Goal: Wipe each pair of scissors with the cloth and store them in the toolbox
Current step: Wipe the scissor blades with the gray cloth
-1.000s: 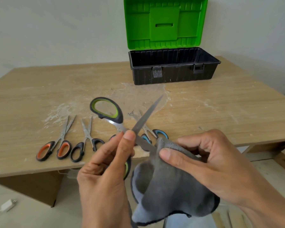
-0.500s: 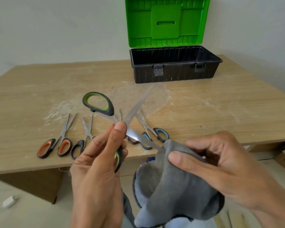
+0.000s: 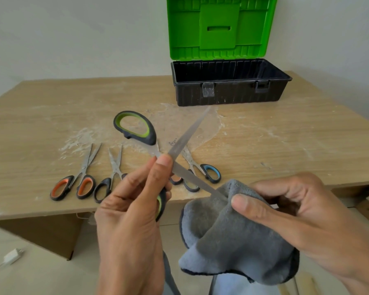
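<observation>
My left hand [image 3: 132, 218] grips a large pair of green-and-black scissors [image 3: 136, 129], spread wide open, near the pivot. My right hand [image 3: 296, 218] pinches a grey cloth [image 3: 228, 237] around the tip of the lower blade. On the wooden table [image 3: 285, 150] lie orange-handled scissors [image 3: 73, 186], black-handled scissors [image 3: 107, 184] and blue-handled scissors [image 3: 202, 169], with one more pair partly hidden behind my left hand. The black toolbox [image 3: 230, 90] stands at the back with its green lid [image 3: 219, 26] raised; no scissors show inside it.
White dusty smears cover the table's middle between the scissors and the toolbox. A white charger with cable [image 3: 11, 257] lies on the floor at lower left. The wall rises right behind the toolbox.
The cloth has slid along the lower blade from near the pivot out to its tip. The held scissors rose slightly and my right hand moved right.
</observation>
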Motion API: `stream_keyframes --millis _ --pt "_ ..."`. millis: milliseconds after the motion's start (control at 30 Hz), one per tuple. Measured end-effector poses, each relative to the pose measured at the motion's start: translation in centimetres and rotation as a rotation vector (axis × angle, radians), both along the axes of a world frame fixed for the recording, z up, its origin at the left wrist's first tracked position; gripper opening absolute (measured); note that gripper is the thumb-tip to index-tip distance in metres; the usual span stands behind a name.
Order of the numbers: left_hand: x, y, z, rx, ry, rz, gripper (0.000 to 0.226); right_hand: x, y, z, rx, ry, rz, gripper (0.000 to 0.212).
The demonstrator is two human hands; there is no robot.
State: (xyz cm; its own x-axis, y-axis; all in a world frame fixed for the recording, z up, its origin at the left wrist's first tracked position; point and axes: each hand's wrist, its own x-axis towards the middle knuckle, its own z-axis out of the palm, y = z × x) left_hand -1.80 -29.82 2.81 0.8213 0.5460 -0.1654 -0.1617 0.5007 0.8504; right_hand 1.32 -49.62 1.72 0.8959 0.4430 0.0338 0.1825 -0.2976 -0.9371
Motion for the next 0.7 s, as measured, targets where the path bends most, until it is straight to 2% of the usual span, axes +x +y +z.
stream_keyframes --millis 133,267,367,433,500,600,700 --pt "0.2 -0.4 -0.4 -0.003 0.004 0.019 0.033 0.1 0.4 -0.1 0.010 -0.030 0.013 0.058" --pt "0.6 -0.6 -0.8 -0.020 0.025 0.015 0.027 0.2 0.6 -0.2 -0.006 -0.092 0.020 0.041" --pt "0.9 -0.9 -1.0 -0.031 0.031 -0.010 0.022 0.4 0.4 -0.2 -0.028 -0.146 0.011 0.038" --pt "1.3 -1.4 -1.1 -0.048 0.031 -0.030 0.027 0.7 -0.3 0.2 -0.036 -0.175 -0.017 0.037" --pt "1.8 -1.6 -1.0 -0.073 0.033 -0.033 0.030 1.1 -1.4 0.4 -0.038 -0.177 -0.029 0.046" --pt "2.9 -1.4 -0.6 -0.085 0.041 -0.025 0.019 1.6 -3.6 1.6 0.077 -0.119 -0.146 0.058" --pt "3.9 -1.3 -0.5 -0.100 0.053 -0.015 0.009 3.1 -5.2 3.1 0.181 -0.072 -0.266 0.036"
